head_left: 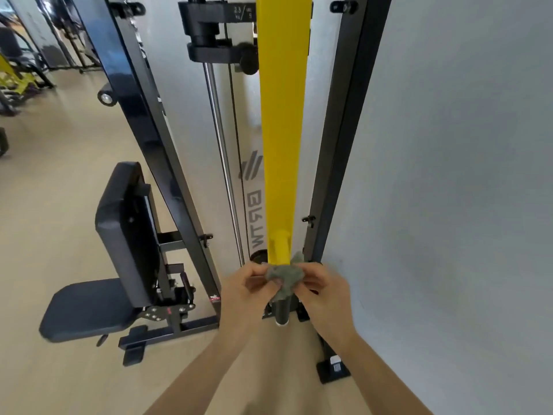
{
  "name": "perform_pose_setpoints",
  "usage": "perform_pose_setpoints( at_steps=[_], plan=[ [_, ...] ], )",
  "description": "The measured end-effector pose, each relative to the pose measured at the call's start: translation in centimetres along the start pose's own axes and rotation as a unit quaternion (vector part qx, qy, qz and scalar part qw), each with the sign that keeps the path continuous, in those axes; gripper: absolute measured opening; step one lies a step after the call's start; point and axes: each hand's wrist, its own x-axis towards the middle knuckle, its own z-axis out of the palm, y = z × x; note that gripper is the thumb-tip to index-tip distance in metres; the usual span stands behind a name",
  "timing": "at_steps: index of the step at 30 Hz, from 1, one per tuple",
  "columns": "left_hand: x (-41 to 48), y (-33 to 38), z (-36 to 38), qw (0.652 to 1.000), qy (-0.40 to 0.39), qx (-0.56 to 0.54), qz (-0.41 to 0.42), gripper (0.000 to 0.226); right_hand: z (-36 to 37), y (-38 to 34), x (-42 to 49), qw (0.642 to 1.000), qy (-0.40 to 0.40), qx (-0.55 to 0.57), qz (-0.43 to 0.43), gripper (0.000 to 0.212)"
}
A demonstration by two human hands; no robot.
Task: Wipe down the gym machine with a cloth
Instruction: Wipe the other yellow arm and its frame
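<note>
Looking down from the head camera, we hold a crumpled grey-green cloth (284, 275) between both hands, bunched against the lower end of the yellow bar (282, 130), just above the black grip (281, 313). Our left hand (245, 284) pinches the cloth's left side with curled fingers and thumb. Our right hand (324, 292) pinches its right side the same way, so the two hands sit close together with the cloth between them. The yellow bar runs up the middle of the machine, right of a slanted black frame post (143, 121) and a steel rod (220, 139). To the left, a black padded backrest (125, 232) stands over a black seat (86, 310) on the beige floor (59, 190). A grey wall (449, 175) fills the right side.
</note>
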Motion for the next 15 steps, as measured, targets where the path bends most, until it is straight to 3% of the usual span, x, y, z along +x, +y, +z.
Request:
perform_pose_setpoints(
  at_steps=[5,10,12,15],
  plan=[
    [-0.2,-1.9,-2.2,0.998,-0.035,-0.046,-0.034,0.019,0.1,0.4,-1.0,0.990,0.013,-0.109,-0.083,0.033],
    [0.2,-0.9,-4.6,0.962,-0.088,-0.227,-0.122,0.032,1.6,-1.0,-0.5,0.952,0.035,-0.208,-0.222,0.034],
    [0.4,-0.6,-5.1,0.973,-0.115,-0.188,-0.066,0.046,2.6,-1.7,-0.7,0.966,-0.009,-0.191,-0.175,0.047],
    [0.8,-0.5,-5.8,0.986,-0.123,-0.112,-0.006,0.048,3.8,-2.7,-0.8,0.987,-0.088,-0.120,-0.062,0.054]
  ],
)
